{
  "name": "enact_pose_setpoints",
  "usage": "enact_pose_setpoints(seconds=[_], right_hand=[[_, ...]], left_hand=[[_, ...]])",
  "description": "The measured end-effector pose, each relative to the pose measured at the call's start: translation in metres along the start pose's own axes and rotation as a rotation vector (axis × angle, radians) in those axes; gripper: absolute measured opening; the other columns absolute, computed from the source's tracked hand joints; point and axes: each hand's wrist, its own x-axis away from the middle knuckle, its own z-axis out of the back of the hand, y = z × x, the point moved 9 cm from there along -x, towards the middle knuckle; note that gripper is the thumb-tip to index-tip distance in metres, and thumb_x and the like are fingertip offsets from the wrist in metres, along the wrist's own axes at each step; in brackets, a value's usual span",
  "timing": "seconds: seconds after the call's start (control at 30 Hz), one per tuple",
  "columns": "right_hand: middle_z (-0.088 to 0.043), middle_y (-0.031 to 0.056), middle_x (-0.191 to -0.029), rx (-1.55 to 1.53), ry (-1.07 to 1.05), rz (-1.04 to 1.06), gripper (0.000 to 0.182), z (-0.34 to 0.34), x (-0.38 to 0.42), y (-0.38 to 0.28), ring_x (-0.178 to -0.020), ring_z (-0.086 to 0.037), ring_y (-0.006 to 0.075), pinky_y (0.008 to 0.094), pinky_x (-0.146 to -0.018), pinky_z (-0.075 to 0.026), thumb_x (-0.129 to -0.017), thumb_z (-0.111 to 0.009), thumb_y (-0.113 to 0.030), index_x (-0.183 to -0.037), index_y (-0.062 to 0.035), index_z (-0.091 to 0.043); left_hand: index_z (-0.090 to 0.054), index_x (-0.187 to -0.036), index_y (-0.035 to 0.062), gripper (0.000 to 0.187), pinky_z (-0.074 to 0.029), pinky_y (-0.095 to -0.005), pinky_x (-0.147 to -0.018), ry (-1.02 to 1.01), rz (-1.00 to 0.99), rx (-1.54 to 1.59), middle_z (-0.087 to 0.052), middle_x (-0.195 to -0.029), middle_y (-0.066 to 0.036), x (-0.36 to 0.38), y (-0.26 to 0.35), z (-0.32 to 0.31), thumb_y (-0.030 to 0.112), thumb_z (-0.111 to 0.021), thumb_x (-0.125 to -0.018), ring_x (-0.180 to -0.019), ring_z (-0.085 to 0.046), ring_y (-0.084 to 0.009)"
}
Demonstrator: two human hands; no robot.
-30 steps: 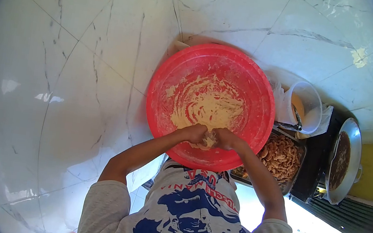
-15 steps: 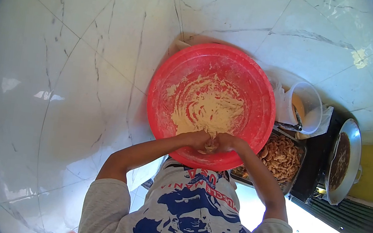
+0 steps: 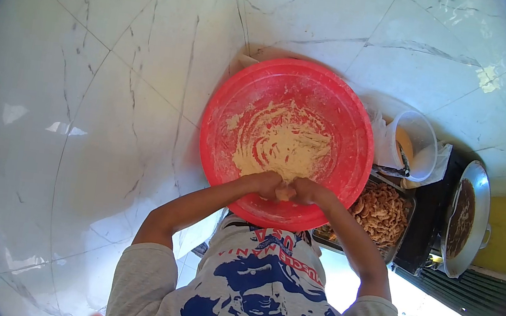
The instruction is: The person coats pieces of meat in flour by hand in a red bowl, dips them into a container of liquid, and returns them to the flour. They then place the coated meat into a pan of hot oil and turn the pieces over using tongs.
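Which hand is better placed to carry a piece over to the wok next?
Probably the right hand: the wok and tray of brown pieces lie on its side of the red basin. The left hand is farther across, though both meet at the tan piece.

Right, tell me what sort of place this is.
It looks like a cooking area, perhaps a small food stall's kitchen: a red basin holds floury powder, a tray holds browned pieces, and a wide pan contains dark liquid, probably oil.

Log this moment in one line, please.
Left hand and right hand hold small piece | red basin: pale powder inside | tray: browned pieces, beside basin | wok: dark liquid
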Motion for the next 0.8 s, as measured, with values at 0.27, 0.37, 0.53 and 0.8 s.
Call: enact_pose_setpoints(seconds=[0.27,0.37,0.53,0.8], right_hand=[[-0.068,0.0136,-0.092,-0.050,-0.096,0.062,0.046,0.002,0.014,-0.021,-0.087,-0.064,0.0273,0.0363,-0.077,-0.049,-0.070,-0.074,-0.039,-0.102,-0.0073,-0.066],[-0.068,0.0141,-0.086,-0.030,-0.050,0.087,0.042,0.007,0.016,-0.027,-0.083,-0.065,0.0284,0.0369,-0.075,-0.049,-0.070,-0.075,-0.039,-0.097,-0.0082,-0.068],[-0.066,0.0181,-0.082,-0.079,-0.049,0.033,0.036,0.009,0.016,-0.021,-0.079,-0.064,0.0314,0.0400,-0.071,-0.048,-0.070,-0.075,-0.036,-0.088,-0.0058,-0.070],[-0.065,0.0191,-0.085,-0.102,0.026,0.081,0.035,0.035,0.028,-0.035,-0.081,-0.063,0.0318,0.0393,-0.072,-0.048,-0.076,-0.072,-0.024,-0.105,-0.0052,-0.065]], left_hand=[[-0.066,-0.089,0.0053,0.029,-0.050,-0.0389,-0.072,-0.078,0.010,-0.010,-0.066,-0.085,-0.018,0.005,0.012,-0.011,0.021,-0.076,-0.066,-0.081,-0.064,-0.0328],[-0.067,-0.085,0.0055,0.023,-0.049,-0.0394,-0.069,0.001,-0.066,0.052,-0.065,-0.080,-0.019,-0.008,-0.004,-0.024,0.018,-0.074,-0.068,-0.077,-0.064,-0.0327],[-0.068,-0.095,0.0067,0.026,-0.047,-0.0369,-0.064,-0.068,-0.071,0.129,-0.064,-0.074,-0.017,-0.003,0.006,-0.012,0.019,-0.073,-0.072,-0.069,-0.062,-0.0270],[-0.068,-0.090,0.0017,0.032,-0.048,-0.0374,-0.065,0.069,-0.001,0.096,-0.065,-0.074,-0.018,-0.002,-0.019,0.003,0.022,-0.078,-0.067,-0.071,-0.064,-0.0280]])
